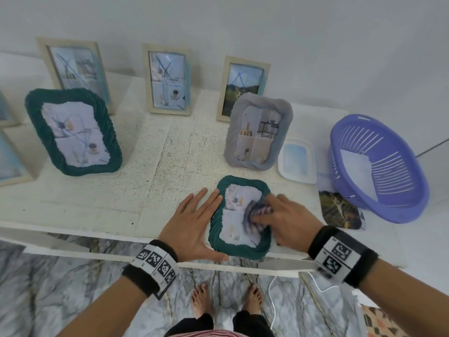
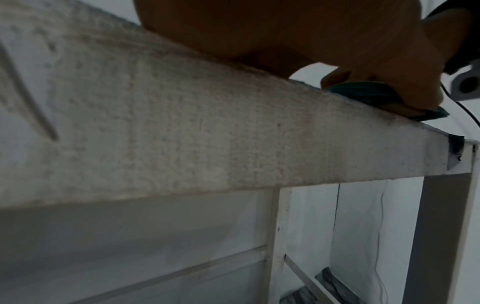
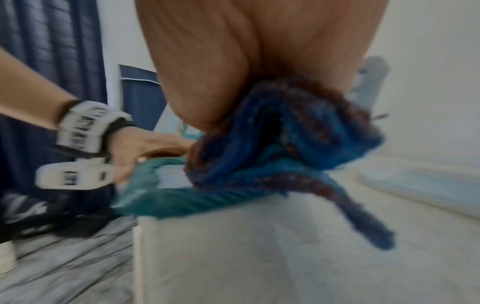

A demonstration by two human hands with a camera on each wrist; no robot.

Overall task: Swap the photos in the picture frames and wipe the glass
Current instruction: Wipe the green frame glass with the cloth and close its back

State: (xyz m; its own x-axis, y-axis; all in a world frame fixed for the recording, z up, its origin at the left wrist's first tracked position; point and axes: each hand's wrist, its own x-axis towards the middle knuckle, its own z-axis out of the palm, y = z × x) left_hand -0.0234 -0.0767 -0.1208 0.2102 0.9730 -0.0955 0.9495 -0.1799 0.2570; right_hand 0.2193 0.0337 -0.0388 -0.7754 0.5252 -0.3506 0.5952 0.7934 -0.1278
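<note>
Soft daylight, dim and blurred wrist views

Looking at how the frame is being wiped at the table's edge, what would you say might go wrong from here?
The small green frame lies flat at the table's front edge; a hard stroke of the cloth might push it off, though the left hand braces its side. The right hand wipes near the loose photo and the basket, so a wide swing might knock them.

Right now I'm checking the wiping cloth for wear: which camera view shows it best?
The right wrist view: the blue and brown cloth fills the picture's middle, bunched under the right hand, though blurred. The head view shows only a blurred bit beneath the fingers on the flat green frame. The left wrist view shows none.
</note>
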